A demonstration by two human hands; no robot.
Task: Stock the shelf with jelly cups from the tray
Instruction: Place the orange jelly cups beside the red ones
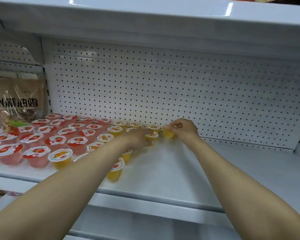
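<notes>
- Your right hand [184, 129] held a yellow cup [168, 133] at the back of the shelf [180, 163], close to the pegboard [163, 87]. The cup looked tilted, its lid turned away from you. If you had let go at that angle, it would likely have rolled or landed on its side instead of standing in the row.
- Your right fingers [176, 125] were curled over the top of that cup, pinching it; the cup sat below and left of the knuckles, with its body showing beneath the hand.
- Your left hand [139, 138] gripped a second yellow cup [151, 135] just left of the first. The fingers wrapped its near side, and the lid showed past them at the hand's right edge. The view was blurred there, so I could not tell how firm that hold was.
- The two cups were just beside each other. Setting both down at once risked knocking one into the other, or into the yellow cups [119, 126] already standing in the back row.
- Your left forearm [97, 158] crossed above several standing yellow cups near the shelf front [116, 168]. Dropping the elbow or pulling back low could have swept them over or off the edge.
- The red cups [57, 141] filled the shelf's left part, apart from both hands.
- The tray was not in view.
</notes>
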